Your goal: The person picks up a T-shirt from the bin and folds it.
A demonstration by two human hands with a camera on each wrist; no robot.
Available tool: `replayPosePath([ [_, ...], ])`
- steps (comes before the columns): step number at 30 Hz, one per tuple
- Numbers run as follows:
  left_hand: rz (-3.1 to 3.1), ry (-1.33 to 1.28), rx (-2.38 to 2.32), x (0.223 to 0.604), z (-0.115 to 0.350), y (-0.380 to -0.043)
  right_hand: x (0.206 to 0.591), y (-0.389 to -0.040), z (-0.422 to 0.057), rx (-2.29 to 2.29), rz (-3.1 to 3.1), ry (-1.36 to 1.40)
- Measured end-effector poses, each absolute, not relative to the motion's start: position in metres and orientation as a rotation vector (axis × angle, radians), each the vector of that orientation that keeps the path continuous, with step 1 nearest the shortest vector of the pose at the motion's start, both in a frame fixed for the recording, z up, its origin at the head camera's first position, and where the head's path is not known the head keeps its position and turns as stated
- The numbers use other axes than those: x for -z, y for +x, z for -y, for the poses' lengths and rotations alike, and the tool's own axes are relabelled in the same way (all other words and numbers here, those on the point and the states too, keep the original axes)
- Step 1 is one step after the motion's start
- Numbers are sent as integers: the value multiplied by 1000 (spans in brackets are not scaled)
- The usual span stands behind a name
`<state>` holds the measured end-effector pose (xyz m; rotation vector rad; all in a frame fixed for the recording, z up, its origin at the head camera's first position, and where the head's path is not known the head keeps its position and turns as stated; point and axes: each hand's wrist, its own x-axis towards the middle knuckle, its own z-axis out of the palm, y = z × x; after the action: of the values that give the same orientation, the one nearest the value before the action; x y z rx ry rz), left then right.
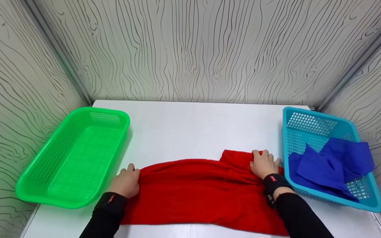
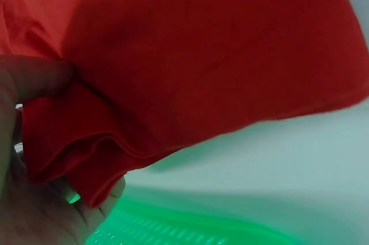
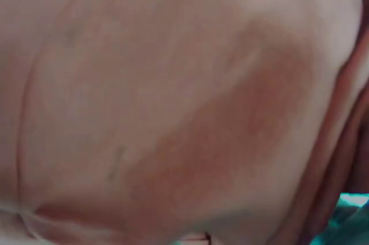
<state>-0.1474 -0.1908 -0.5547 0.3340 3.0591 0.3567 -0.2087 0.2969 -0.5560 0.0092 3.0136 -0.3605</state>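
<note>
A red shirt lies spread across the white table, with a short sleeve-like flap sticking out at its upper right. My left hand grips its left end. In the left wrist view the thumb presses on a bunched, layered hem, with fingers beneath the fabric. At the other end, my right hand holds the shirt near that flap, fingers bent over its upper edge. A blurred close-up of the right palm fills most of the right wrist view, hiding the fingertips.
To the left stands a green plastic basket with nothing visible inside. A blue basket stands at the right, close beside my right hand, and contains blue cloth. Patterned panels enclose the white table at the back and sides.
</note>
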Motion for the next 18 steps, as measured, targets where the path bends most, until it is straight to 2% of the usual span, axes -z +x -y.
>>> replayPosePath([
  [8, -3109, 256, -540, 547, 191, -155, 553, -215, -307, 583, -3055, 32],
  [18, -3037, 268, -350, 541, 195, -154, 534, -224, -310, 349, -2830, 51],
])
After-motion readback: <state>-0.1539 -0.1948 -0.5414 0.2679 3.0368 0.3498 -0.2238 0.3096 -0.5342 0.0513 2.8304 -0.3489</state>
